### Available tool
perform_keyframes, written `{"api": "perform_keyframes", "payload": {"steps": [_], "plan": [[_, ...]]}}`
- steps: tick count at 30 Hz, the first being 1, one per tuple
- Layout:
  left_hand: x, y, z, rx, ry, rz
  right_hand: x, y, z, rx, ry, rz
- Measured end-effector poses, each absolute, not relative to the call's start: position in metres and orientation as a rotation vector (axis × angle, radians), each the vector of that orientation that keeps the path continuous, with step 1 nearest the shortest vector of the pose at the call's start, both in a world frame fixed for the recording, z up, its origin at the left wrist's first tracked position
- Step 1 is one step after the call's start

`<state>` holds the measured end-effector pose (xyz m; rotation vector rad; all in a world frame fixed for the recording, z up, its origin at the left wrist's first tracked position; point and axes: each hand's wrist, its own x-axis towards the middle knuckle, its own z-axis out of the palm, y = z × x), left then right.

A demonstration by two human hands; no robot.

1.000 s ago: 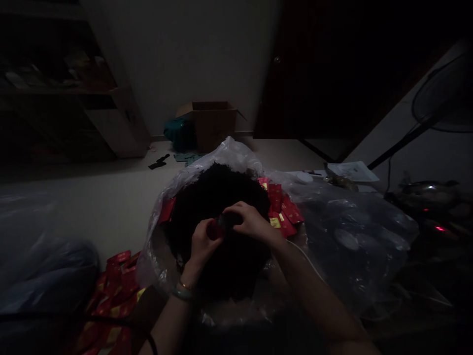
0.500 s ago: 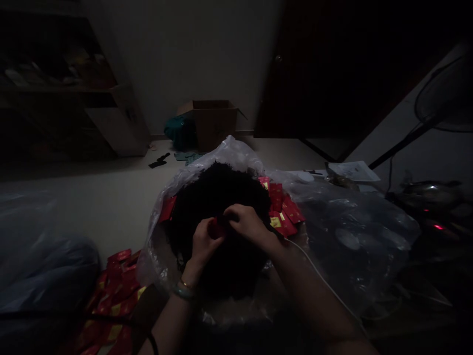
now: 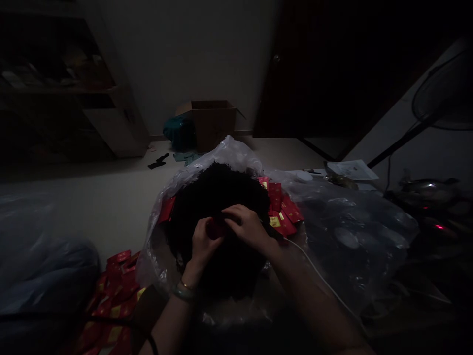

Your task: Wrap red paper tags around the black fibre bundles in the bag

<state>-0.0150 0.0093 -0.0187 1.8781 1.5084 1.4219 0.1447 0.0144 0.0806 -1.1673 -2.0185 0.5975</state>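
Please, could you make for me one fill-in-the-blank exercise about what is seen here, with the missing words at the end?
The left hand holds a small object whose colour is dark ____.
The greenish bangle is on the arm of the ____ hand.
The black heap is surrounded by a see-through sheet made of ____.
The cardboard box near the wall has its top ____.

Missing words: red; left; plastic; open
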Motion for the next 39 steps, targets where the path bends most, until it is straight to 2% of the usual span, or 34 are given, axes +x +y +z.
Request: {"api": "perform_keyframes", "payload": {"steps": [7, 11, 14, 20, 33, 39], "plan": [[-0.014, 0.009, -0.021, 1.976, 1.571, 1.316, 0.137, -0.001, 0.069, -1.298, -2.350, 0.387], [-0.014, 0.010, -0.018, 1.954, 1.616, 1.246, 0.136, 0.006, 0.056, -1.130, -2.349, 0.286], [-0.016, 0.011, -0.016, 1.812, 1.579, 1.184, 0.143, 0.015, 0.050, -1.073, -2.213, 0.350], [-0.012, 0.008, -0.005, 1.218, 1.051, 0.959, 0.157, 0.023, 0.058, -1.135, -1.927, 0.639], [-0.016, 0.003, 0.013, 1.266, 0.920, 0.685, 0.157, 0.031, 0.057, -1.176, -1.973, 0.775], [-0.011, -0.002, 0.014, 1.096, 0.852, 0.697, 0.153, 0.030, 0.057, -1.293, -2.043, 0.711]]}}
